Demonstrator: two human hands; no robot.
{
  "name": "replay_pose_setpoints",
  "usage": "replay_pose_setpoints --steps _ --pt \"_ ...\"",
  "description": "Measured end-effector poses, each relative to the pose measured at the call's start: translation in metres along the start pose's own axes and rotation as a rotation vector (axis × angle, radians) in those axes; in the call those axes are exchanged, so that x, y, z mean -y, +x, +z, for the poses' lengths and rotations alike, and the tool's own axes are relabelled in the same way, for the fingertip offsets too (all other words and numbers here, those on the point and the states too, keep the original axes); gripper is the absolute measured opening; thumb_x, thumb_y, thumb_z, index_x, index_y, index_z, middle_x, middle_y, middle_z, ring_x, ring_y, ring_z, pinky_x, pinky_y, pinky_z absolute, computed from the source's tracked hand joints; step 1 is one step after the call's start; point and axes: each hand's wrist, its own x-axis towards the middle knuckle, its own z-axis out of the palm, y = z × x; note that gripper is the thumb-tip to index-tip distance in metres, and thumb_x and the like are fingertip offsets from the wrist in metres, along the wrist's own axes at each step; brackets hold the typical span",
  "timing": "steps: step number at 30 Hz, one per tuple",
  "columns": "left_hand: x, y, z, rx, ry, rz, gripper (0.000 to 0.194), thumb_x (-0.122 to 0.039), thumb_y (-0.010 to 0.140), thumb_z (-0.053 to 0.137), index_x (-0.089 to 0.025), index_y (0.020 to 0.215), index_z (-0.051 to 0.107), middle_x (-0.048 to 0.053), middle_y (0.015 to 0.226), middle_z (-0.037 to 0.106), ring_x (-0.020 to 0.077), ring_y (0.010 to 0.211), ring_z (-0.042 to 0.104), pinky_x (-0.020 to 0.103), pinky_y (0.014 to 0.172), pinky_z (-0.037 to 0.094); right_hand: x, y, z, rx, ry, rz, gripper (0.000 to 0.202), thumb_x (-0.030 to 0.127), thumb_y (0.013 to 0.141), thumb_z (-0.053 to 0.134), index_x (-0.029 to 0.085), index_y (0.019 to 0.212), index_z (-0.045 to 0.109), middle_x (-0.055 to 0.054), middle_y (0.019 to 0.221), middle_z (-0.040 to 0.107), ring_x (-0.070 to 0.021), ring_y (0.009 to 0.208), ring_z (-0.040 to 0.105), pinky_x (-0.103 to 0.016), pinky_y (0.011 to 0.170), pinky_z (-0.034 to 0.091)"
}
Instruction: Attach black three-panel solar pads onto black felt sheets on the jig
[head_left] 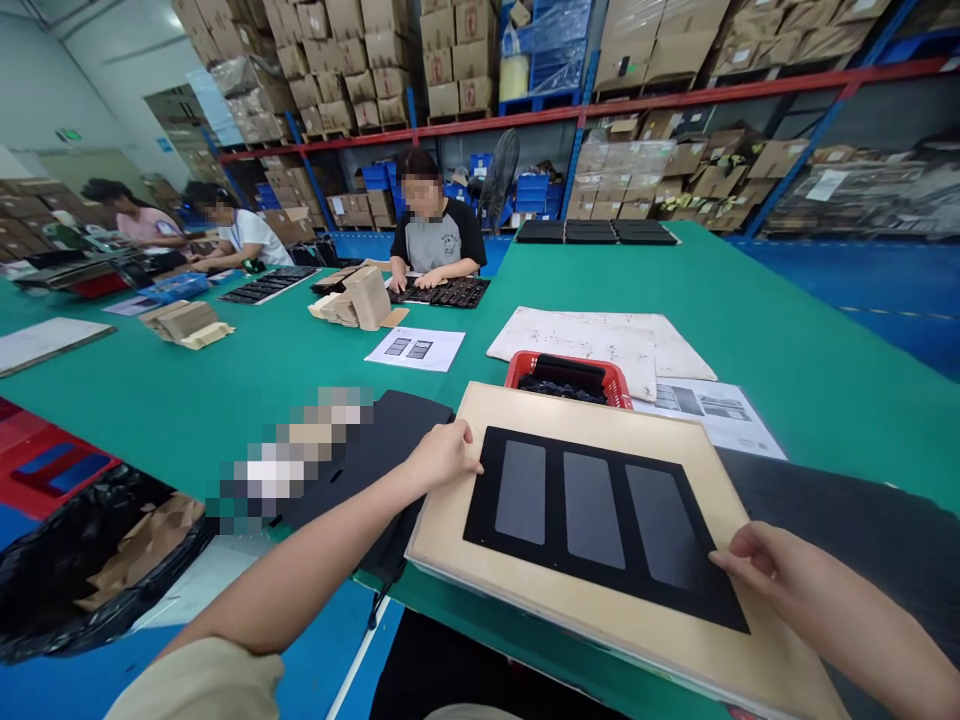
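Observation:
A flat black panel (555,500) with three grey, round-cornered windows lies over a cream board (517,405) in front of me. At the panel's left edge is my left hand (442,455), its fingers curled and its thumb on the upper left side. My right hand (761,560) pinches the opposite edge between thumb and bent fingers. The panel looks flat against the board; whether its edges are slightly raised I cannot tell.
Behind the board sits a red basket (517,368) holding dark pieces. Black sheets (401,425) lie left, and a dark mat (832,510) lies right. White boards (570,335) and printed sheets (442,350) are beyond. Across the green table, a person (439,235) handles black parts.

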Motion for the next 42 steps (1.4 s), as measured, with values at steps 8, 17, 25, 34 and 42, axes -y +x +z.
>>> replay_pose_setpoints --steps 8,17,25,34,42 --pt "0.017 0.020 0.003 -0.060 -0.034 0.179 0.005 -0.021 0.082 0.059 -0.022 0.083 0.065 0.003 0.094 0.055 0.0202 0.098 0.054 0.029 0.084 0.043 0.060 0.015 -0.022 -0.204 0.119 -0.309 0.030 0.052 0.083 0.044 0.024 0.077 0.054 -0.006 0.077 0.064 -0.0227 0.069 0.059 -0.033 0.058 0.043" --pt "0.020 0.019 0.008 -0.041 0.035 0.246 0.012 -0.018 0.086 0.050 -0.021 0.081 0.060 0.004 0.092 0.057 0.0219 0.095 0.050 0.032 0.083 0.041 0.182 0.050 0.009 -0.126 0.099 -0.710 0.012 0.016 0.090 0.048 0.018 0.092 0.059 -0.005 0.093 0.062 -0.0192 0.088 0.058 -0.030 0.077 0.045" --pt "0.019 0.018 0.008 -0.017 0.065 0.257 0.013 -0.017 0.088 0.045 -0.021 0.085 0.057 0.004 0.096 0.055 0.0210 0.096 0.049 0.031 0.083 0.041 0.221 0.056 0.048 -0.268 -0.455 -0.718 0.037 0.007 0.092 0.037 0.015 0.123 0.056 -0.010 0.104 0.059 -0.0243 0.092 0.054 -0.036 0.075 0.044" --pt "0.003 -0.007 0.012 -0.163 0.168 0.261 0.018 -0.015 0.091 0.042 -0.020 0.095 0.060 0.005 0.103 0.058 0.0205 0.095 0.050 0.032 0.082 0.040 0.226 0.079 0.063 -0.368 -0.331 -0.827 0.035 0.005 0.089 0.040 0.008 0.117 0.061 -0.015 0.127 0.057 -0.0253 0.121 0.047 -0.039 0.100 0.037" --pt "0.019 -0.002 0.043 -0.217 0.407 0.359 0.019 -0.016 0.091 0.048 -0.022 0.106 0.058 0.003 0.109 0.061 0.0219 0.097 0.052 0.033 0.077 0.040 0.225 0.116 0.090 -0.550 -0.332 -0.911 0.032 0.001 0.078 0.044 0.012 0.100 0.065 -0.011 0.089 0.066 -0.0249 0.089 0.062 -0.044 0.102 0.036"
